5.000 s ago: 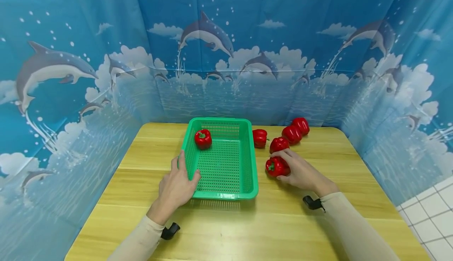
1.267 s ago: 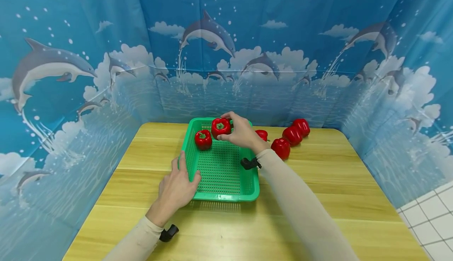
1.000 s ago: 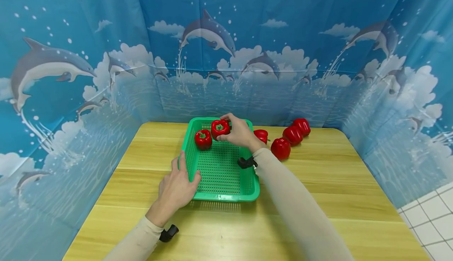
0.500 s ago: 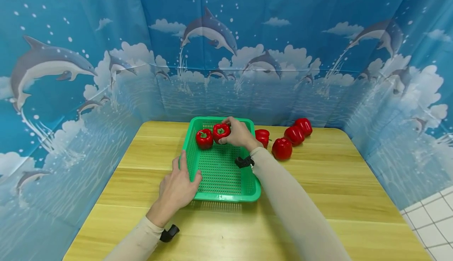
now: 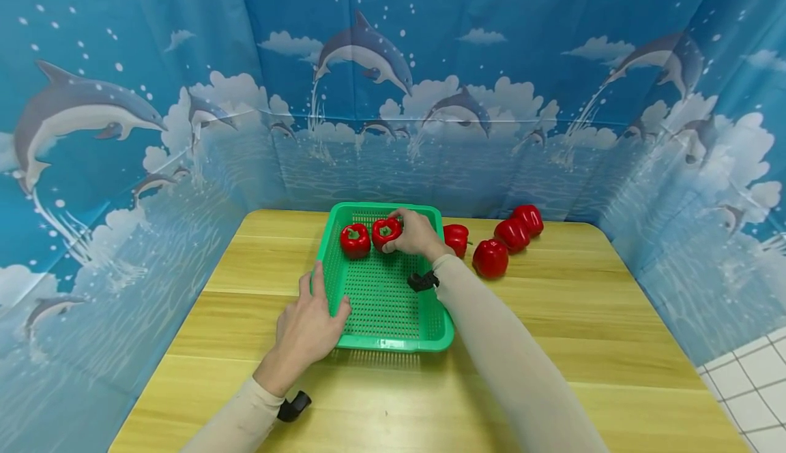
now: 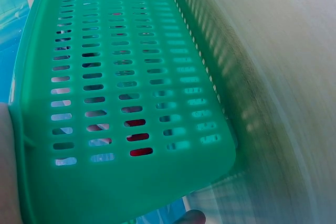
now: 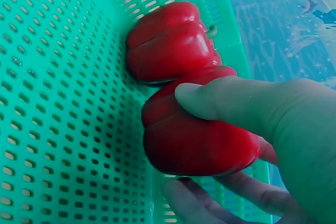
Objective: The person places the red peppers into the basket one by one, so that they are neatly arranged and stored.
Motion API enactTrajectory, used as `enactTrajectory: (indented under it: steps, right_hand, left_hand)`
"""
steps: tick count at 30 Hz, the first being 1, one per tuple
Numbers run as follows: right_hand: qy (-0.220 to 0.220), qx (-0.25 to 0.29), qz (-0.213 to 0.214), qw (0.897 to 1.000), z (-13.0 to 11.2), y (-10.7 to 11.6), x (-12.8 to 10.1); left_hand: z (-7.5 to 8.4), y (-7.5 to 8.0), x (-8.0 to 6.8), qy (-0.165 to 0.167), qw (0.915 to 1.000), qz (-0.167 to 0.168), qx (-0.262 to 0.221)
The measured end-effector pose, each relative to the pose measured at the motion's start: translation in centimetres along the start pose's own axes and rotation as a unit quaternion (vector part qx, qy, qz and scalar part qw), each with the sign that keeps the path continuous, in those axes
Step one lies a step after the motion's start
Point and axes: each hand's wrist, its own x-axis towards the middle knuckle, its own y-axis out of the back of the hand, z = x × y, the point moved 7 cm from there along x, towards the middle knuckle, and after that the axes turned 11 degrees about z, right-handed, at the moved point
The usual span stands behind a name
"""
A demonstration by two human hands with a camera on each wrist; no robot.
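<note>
Right hand (image 5: pixel 419 236): grips pepper (image 5: pixel 386 232) in basket (image 5: pixel 393 333), touching second pepper (image 5: pixel 355 240).
Left hand (image 5: pixel 307 327): clasps basket rim.
Risk: a careless release may roll the pepper.

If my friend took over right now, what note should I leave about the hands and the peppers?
Left hand grips the green basket's near-left corner.
Right hand holds a red pepper low inside the basket, beside the first pepper; whether they touch is unclear.
Done: one pepper lies in the basket, a second nearly set down.
Left: let go of it; four peppers wait on the table.
</note>
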Motion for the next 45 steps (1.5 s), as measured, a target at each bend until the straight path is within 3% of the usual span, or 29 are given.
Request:
enactTrajectory:
  steps: [13, 29, 41, 45]
  right_hand:
    - [-0.039, -0.003, -0.024, 0.999, -0.2, -0.2, -0.3]
    - [-0.030, -0.011, -0.020, 0.999, 2.0, -1.1, 1.2]
    - [-0.015, -0.005, -0.025, 1.000, 0.2, 0.3, -0.2]
    - [-0.009, -0.004, -0.028, 1.000, -1.3, 1.3, -1.8]
  left_hand:
    - [0.0, 0.0, 0.0, 0.000, 1.0000, -0.001, 0.001]
    - [0.0, 0.0, 0.0, 0.003, 1.0000, -0.003, 0.002]
    - [0.0, 0.0, 0.0, 0.005, 1.0000, -0.004, 0.004]
    - [0.0, 0.0, -0.1, 0.007, 0.9999, -0.007, 0.004]
